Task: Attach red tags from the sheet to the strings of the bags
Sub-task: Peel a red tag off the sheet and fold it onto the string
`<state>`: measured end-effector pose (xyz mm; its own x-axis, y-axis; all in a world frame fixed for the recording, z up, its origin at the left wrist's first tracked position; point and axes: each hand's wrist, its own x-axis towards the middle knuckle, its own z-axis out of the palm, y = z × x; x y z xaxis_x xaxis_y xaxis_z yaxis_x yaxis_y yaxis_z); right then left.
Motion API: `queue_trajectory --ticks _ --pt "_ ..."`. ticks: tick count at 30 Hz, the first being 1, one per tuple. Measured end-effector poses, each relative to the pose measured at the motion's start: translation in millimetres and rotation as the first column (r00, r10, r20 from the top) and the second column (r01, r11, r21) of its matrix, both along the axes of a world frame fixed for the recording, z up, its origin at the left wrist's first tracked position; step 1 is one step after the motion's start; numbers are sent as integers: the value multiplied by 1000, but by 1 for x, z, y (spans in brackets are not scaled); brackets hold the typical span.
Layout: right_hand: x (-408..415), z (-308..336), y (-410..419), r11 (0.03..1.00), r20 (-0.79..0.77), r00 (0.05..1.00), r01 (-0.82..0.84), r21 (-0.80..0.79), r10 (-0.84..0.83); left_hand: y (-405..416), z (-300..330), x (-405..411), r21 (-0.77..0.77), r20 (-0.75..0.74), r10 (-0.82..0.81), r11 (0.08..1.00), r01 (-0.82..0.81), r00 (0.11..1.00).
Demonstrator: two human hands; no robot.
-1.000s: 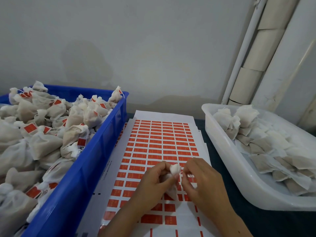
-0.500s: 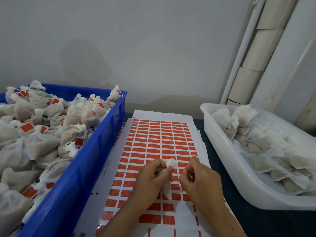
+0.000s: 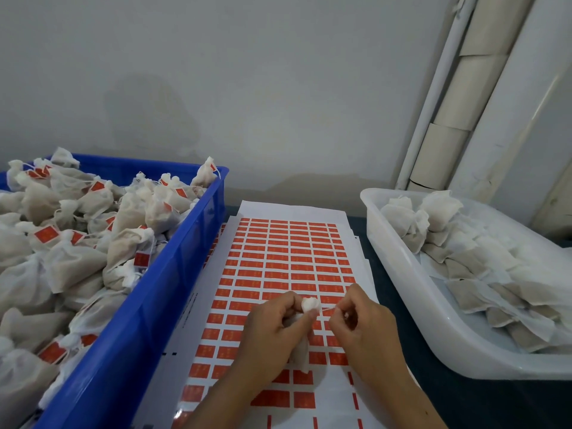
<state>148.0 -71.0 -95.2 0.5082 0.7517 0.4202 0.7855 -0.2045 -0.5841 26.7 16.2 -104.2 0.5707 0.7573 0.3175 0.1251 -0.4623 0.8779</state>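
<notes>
Over the near end of the tag sheet point(image 3: 288, 261), the left hand point(image 3: 272, 332) grips a small white bag point(image 3: 305, 348) by its gathered neck, while the right hand point(image 3: 362, 326) pinches its string point(image 3: 328, 308) drawn out sideways. To do this well, I judge the string should stay taut and low over the red tags, so one can be peeled and folded squarely around it. Tagged bags fill the blue crate point(image 3: 133, 329) along the tabletop's left edge.

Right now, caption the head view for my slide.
Left hand grips a bag while right hand pinches its string above the tag sheet.
</notes>
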Motion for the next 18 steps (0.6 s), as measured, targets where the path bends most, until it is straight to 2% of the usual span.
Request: queue_trajectory --ticks 5,9,14,18 --pt "4 0 0 999 -74 996 -46 -13 45 3 2 -2 -28 24 3 1000 -2 1000" --pt "17 2 -5 995 -385 919 -94 -11 83 6 1 -4 -86 -11 0 996 -1 1000" --pt "42 5 -9 999 -461 887 -9 -47 -14 8 1 -4 -130 -12 -22 991 20 1000" --pt "45 7 -12 999 -495 869 -15 -51 -12 9 0 -4 -132 -19 17 991 -20 1000"
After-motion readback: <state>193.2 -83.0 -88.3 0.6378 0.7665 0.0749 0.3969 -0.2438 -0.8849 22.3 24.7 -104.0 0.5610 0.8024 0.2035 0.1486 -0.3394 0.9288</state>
